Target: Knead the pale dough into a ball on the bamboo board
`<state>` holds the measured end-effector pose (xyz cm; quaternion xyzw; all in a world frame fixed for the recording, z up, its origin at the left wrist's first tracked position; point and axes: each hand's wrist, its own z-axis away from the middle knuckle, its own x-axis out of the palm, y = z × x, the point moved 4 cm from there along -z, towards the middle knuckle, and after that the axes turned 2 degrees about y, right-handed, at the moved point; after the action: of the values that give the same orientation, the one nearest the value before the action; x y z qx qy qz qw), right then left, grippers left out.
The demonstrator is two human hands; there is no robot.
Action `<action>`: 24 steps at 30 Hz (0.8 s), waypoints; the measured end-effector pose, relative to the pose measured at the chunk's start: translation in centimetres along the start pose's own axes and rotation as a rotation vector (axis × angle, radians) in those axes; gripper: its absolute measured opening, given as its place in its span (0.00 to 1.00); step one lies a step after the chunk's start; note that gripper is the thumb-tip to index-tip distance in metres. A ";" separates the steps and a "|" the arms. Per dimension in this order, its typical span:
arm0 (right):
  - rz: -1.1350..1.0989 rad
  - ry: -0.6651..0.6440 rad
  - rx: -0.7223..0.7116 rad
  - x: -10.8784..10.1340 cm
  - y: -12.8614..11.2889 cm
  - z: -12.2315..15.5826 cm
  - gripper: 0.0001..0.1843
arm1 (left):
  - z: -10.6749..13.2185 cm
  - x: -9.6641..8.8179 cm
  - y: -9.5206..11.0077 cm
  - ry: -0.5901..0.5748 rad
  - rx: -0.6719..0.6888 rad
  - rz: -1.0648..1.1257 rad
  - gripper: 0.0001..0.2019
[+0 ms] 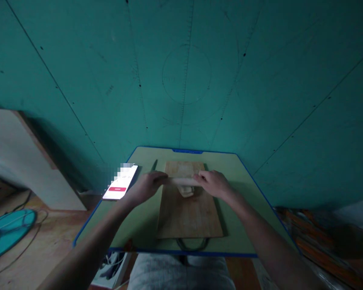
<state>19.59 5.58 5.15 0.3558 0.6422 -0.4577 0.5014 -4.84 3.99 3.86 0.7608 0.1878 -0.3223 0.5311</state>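
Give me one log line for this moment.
left hand: grips rolling pin | right hand: grips other end | beneath: pale dough, wooden board

dim overall; a phone (pixel 118 184) glares white at eight o'clock, its upper left pixelated. soft shadow darkens the surface (pixel 245 181) around seven o'clock; detail smears toward four o'clock.

Phone screen (pixel 124 179): is displaying a few faint grey characters, too small for a sure reading; a pixelated patch is covering part of it.
Red bar (pixel 117 189) on that screen: is carrying a tiny pale line, not legible.
Green wall (pixel 266 92): is bearing ruler-like tick marks (pixel 186 70) and a blurred dark scribble (pixel 109 90), giving no readable word or number.
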 end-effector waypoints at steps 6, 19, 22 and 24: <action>0.086 0.042 0.113 1.7 0.0 -0.5 0.19 | -0.8 2.8 1.5 -0.036 -0.068 -0.629 0.16; 0.092 -0.064 0.113 3.4 0.9 -1.4 0.15 | -0.8 3.9 1.6 -0.100 -0.194 -0.750 0.21; 0.061 -0.136 0.162 3.7 1.4 -2.8 0.17 | -1.7 3.9 1.7 -0.171 -0.191 -0.848 0.22; 0.044 -0.160 0.204 3.8 1.8 -3.7 0.20 | -2.2 4.1 1.6 -0.205 -0.132 -0.886 0.21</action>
<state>19.10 9.65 1.35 0.3813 0.5422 -0.5363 0.5224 -0.25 5.25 2.64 0.5360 0.4615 -0.5793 0.4052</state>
